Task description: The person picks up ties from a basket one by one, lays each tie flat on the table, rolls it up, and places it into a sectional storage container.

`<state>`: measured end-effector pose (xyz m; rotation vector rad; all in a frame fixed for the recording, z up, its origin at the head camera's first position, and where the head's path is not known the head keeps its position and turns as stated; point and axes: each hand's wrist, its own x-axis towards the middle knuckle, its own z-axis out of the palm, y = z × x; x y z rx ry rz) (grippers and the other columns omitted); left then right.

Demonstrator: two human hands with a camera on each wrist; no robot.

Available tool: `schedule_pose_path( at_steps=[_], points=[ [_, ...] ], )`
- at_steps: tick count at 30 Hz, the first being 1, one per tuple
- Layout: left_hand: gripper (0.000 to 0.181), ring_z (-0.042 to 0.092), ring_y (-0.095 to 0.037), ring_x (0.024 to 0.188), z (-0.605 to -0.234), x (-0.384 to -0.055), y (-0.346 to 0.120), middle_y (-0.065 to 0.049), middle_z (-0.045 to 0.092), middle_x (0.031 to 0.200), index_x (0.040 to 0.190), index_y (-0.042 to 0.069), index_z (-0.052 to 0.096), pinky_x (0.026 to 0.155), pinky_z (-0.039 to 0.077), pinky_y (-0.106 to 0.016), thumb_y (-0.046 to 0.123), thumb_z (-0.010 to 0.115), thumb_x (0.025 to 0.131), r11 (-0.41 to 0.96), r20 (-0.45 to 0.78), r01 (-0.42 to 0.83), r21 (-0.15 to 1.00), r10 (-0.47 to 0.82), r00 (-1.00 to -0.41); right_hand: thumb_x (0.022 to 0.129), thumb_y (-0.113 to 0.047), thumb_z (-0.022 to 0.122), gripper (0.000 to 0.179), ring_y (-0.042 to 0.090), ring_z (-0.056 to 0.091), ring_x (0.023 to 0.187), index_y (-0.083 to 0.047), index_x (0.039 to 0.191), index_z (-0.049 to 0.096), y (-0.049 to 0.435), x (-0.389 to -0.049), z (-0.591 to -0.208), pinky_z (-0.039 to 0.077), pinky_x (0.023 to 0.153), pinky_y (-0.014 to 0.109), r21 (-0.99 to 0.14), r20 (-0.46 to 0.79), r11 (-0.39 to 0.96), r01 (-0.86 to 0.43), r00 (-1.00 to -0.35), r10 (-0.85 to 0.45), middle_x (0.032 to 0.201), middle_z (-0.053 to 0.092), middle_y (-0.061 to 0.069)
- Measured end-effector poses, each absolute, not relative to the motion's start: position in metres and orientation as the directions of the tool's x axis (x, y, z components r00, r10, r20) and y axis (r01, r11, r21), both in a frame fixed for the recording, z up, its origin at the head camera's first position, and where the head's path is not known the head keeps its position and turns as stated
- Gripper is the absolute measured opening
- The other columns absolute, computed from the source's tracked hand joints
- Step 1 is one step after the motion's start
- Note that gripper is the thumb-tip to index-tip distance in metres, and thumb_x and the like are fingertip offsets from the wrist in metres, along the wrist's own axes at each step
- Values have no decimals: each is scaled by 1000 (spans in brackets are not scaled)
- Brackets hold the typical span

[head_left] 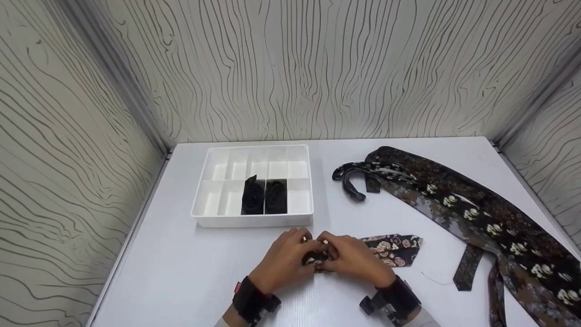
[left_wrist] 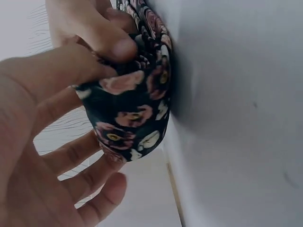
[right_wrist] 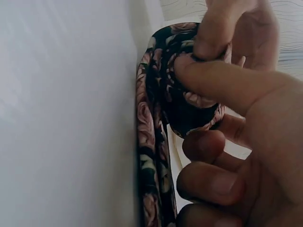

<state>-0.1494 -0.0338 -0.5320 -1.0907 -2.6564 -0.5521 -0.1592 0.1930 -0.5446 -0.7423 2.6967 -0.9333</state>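
A dark necktie with pink and cream flowers point(head_left: 392, 250) lies on the white table, its near end wound into a roll point(left_wrist: 130, 118). My left hand point(head_left: 286, 261) grips the left side of this roll, thumb at its coiled edge and fingers around the outer side. On the other side my right hand point(head_left: 356, 261) pinches the coil with thumb and fingers, as the right wrist view shows. Both thumbs press near the centre of the coil point(right_wrist: 182, 109). From under the right hand, the flat pointed tail stretches to the right. The hands partly hide the roll in the head view.
Behind the hands stands a white divided box point(head_left: 254, 221). Two of its front compartments hold black rolled ties point(head_left: 253, 200). Several long patterned ties point(head_left: 472, 213) lie overlapped along the right side. Patterned panels point(head_left: 290, 68) enclose the back and sides.
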Motion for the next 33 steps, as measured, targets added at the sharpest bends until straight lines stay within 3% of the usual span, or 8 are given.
schedule_pose_path(
  at_steps=[4, 9, 12, 17, 21, 25, 33],
  points=[
    [32, 57, -12, 94, -530, -149, -33, 7, 67, 108, 116, 33, 80, 81, 48, -26, 40, 87, 86, 655, 307, 708, 266, 638, -706, 83, -40, 88, 47, 3, 54, 75, -29, 122, 64, 194, -159, -544, 46, 66, 24, -602, -4, 684, -412, -856, -518, 89, 61, -12],
    [38, 58, -13, 103, -526, -150, -34, 8, 68, 112, 120, 31, 79, 90, 50, -29, 37, 89, 83, 677, 260, 686, 267, 635, -728, 81, -36, 89, 56, 10, 62, 98, -25, 130, 65, 194, -159, -548, 57, 84, 33, -562, 60, 681, -470, -844, -533, 113, 62, -8],
    [43, 59, -14, 105, -527, -149, -34, 6, 66, 113, 123, 29, 75, 91, 51, -31, 36, 89, 83, 686, 266, 675, 272, 620, -738, 82, -30, 88, 53, 15, 64, 105, -23, 129, 65, 195, -159, -550, 58, 90, 39, -574, 53, 679, -458, -848, -527, 116, 66, -6],
    [36, 59, -14, 105, -530, -149, -30, 7, 65, 112, 116, 29, 77, 90, 51, -30, 39, 89, 83, 680, 309, 694, 236, 625, -717, 81, -39, 89, 54, 9, 63, 98, -26, 128, 64, 195, -159, -549, 58, 86, 34, -555, 73, 682, -476, -845, -530, 110, 60, -12],
    [38, 60, -14, 105, -531, -149, -28, 6, 65, 113, 120, 29, 77, 90, 52, -30, 38, 88, 84, 669, 318, 704, 239, 631, -707, 78, -30, 91, 51, 8, 61, 92, -25, 123, 66, 195, -159, -548, 58, 81, 32, -504, 98, 707, -496, -846, -524, 105, 58, -12],
    [37, 60, -14, 103, -531, -148, -29, 6, 65, 111, 117, 30, 78, 88, 52, -29, 34, 89, 82, 667, 310, 706, 238, 637, -706, 78, -34, 92, 56, 10, 64, 95, -25, 126, 64, 196, -157, -546, 59, 83, 34, -527, 77, 697, -486, -844, -530, 109, 59, -12],
    [44, 57, -14, 100, -529, -148, -32, 6, 64, 110, 121, 28, 75, 85, 51, -27, 40, 90, 82, 667, 300, 696, 265, 629, -718, 81, -26, 88, 54, 16, 69, 97, -26, 128, 61, 199, -155, -544, 58, 81, 36, -576, 18, 681, -453, -839, -543, 110, 71, -7]
  ],
)
